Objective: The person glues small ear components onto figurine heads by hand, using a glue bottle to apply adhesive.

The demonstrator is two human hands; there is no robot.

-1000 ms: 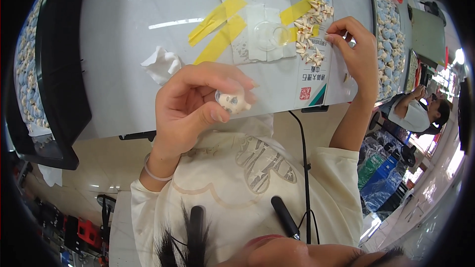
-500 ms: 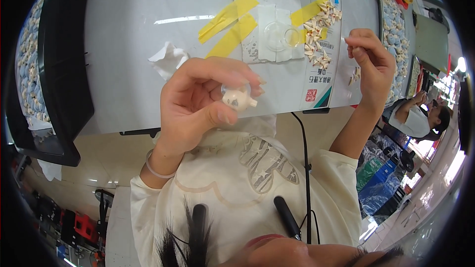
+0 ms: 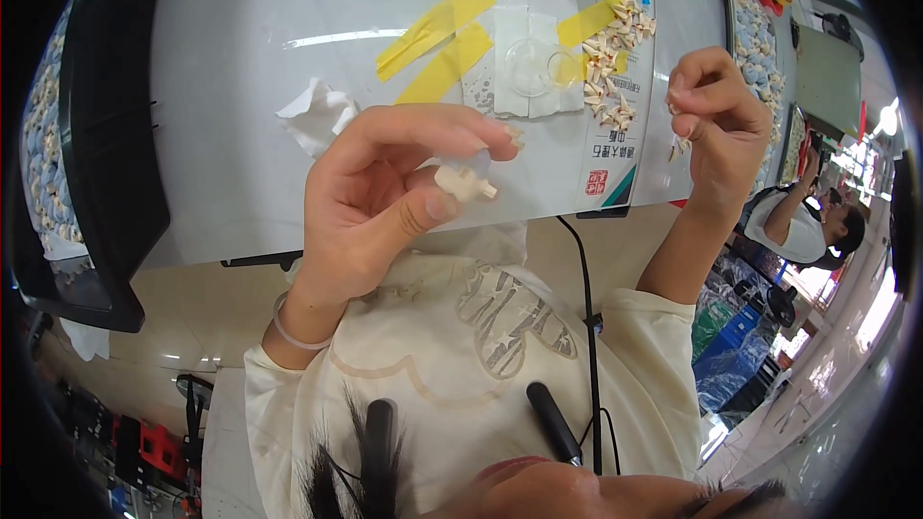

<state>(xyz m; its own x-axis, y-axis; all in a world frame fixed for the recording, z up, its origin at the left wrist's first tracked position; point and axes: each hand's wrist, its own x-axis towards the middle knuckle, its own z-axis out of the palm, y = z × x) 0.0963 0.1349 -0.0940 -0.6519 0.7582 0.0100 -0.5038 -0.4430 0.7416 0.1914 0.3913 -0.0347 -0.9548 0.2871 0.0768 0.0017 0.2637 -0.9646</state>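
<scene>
My left hand (image 3: 351,197) holds a small cream figurine (image 3: 461,183) between thumb and fingers, above the table's near edge. The figurine has a rounded body, a short stub pointing right and a pale bluish, see-through part on top; it is slightly blurred. To the right, my right hand (image 3: 719,125) is raised with thumb and forefinger pinched together. What sits in that pinch, if anything, is too small to make out. Between the hands and farther back lies a pile of small cream pointed pieces (image 3: 608,67) with reddish marks. A few more show just below my right fingertips.
A clear round dish (image 3: 531,67) rests on white sheets, beside yellow tape strips (image 3: 442,53). A crumpled white tissue (image 3: 317,117) lies behind my left hand. Trays of blue-and-cream pieces stand left (image 3: 60,135) and right (image 3: 753,38). Another person (image 3: 803,221) sits at far right.
The figurine has turned in my left fingers, so its dark-marked face no longer shows. My right fingers have shifted and curled closer together. The whole view has moved slightly.
</scene>
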